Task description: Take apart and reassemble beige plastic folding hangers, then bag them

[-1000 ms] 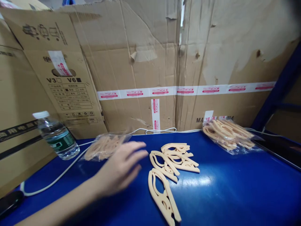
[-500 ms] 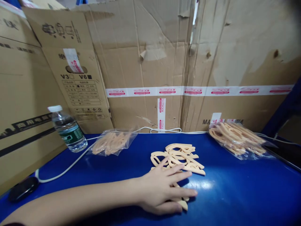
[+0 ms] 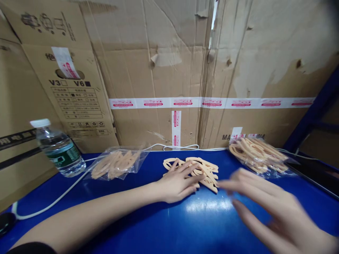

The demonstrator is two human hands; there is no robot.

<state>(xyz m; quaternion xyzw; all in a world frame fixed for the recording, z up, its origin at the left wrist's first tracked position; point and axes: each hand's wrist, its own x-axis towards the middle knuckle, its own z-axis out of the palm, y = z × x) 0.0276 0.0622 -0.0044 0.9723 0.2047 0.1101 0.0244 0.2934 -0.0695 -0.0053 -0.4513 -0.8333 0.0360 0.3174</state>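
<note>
A loose pile of beige plastic pieces (image 3: 208, 173), which look like folding clothes hangers, lies on the blue table. My left hand (image 3: 177, 182) rests palm down on the pile's left and front part, fingers spread, and covers some of the pieces. From the right comes my right hand (image 3: 267, 208), somewhat blurred. Its forefinger reaches toward the pile's right edge, with the thumb held apart below and nothing between them. Whether that fingertip touches a hanger, I cannot tell.
Clear bags of similar hangers lie left (image 3: 118, 164) and right (image 3: 259, 155). A water bottle (image 3: 59, 151) stands at the left by a white cable (image 3: 57, 199) and a black object (image 3: 6, 223). Cardboard (image 3: 159, 77) walls off the back. A dark flat device (image 3: 315, 174) sits at right.
My left hand has moved forward, pushing the nearer pieces up against the rest of the pile. My right hand has come into view from the right. The view has shifted slightly right.
</note>
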